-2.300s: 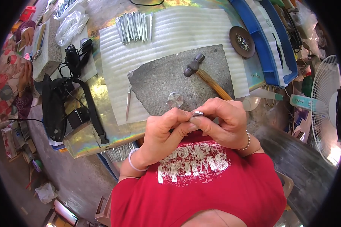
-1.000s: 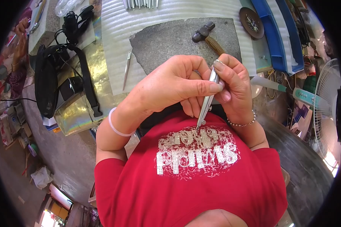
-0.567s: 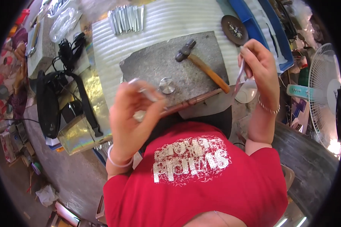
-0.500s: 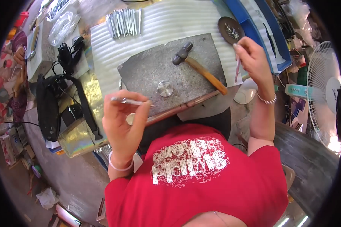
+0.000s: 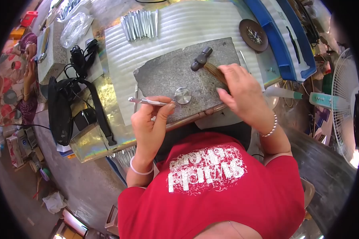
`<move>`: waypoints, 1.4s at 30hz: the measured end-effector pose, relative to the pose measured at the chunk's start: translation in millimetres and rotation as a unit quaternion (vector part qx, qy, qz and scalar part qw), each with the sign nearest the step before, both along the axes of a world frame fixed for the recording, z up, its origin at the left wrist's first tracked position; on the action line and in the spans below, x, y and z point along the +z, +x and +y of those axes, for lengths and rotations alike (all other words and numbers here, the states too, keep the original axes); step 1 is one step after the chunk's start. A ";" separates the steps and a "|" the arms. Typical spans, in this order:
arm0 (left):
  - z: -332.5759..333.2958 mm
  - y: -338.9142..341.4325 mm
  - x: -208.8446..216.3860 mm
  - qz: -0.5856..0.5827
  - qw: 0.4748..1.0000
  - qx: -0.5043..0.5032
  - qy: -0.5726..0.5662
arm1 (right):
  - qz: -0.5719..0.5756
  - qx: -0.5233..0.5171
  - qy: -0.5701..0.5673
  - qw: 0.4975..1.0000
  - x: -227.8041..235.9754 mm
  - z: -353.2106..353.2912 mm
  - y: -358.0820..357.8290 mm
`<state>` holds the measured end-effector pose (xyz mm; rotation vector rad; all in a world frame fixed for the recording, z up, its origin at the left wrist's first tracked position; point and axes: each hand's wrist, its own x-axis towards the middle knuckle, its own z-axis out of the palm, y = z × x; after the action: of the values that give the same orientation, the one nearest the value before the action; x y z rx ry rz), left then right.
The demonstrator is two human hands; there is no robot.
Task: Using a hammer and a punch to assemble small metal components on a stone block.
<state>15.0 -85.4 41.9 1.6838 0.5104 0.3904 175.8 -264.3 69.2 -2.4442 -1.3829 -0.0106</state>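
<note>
My left hand (image 5: 151, 119) pinches a slender silver metal rod (image 5: 147, 101) between thumb and fingers, its tip near the slab's front edge. Just right of that tip a round silver metal disc (image 5: 183, 96) lies on a rough grey stone slab (image 5: 167, 73). My right hand (image 5: 243, 93) lies over the wooden handle of a hammer (image 5: 202, 59), fingers on the far side and thumb on the near side; the handle's end is hidden under the palm. The dark hammer head rests on the slab. Another thin metal rod (image 5: 243, 60) lies beside the slab's right edge.
Several silver rods (image 5: 139, 26) lie bunched on white foam sheeting (image 5: 179, 28). A brown dish (image 5: 251, 34) of small metal bits and a blue tray (image 5: 277, 44) stand at far right. A black bag (image 5: 62, 115) lies left, a fan (image 5: 343, 103) stands right. Another person's hand (image 5: 29, 73) shows far left.
My right hand has let go of a thin rod by the slab's right edge and come left and down onto the hammer handle. My left hand has brought its rod closer to the disc.
</note>
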 end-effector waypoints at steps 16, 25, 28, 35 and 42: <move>-4.5 18.0 -7.6 -0.054 0.997 -0.041 0.035 | 0.298 -0.057 0.146 0.942 0.1 -5.1 -13.6; -5.6 20.6 -5.3 -0.054 0.996 -0.044 0.062 | 0.357 -0.020 0.189 0.915 12.1 -4.3 -25.7; -6.3 19.6 -7.0 -0.062 0.993 -0.046 0.092 | 0.386 -0.003 0.194 0.902 17.4 -3.6 -30.3; -7.7 20.0 -8.9 -0.074 0.997 -0.024 0.017 | 0.400 0.025 0.211 0.891 19.7 2.8 -33.2; -5.0 19.7 -10.4 -0.079 0.992 -0.049 0.080 | 0.428 0.014 0.204 0.880 28.5 5.4 -35.6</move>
<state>34.7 -90.4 31.5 1.8071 0.2841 0.4984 140.2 -258.9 97.7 -1.7106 -0.8771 0.6383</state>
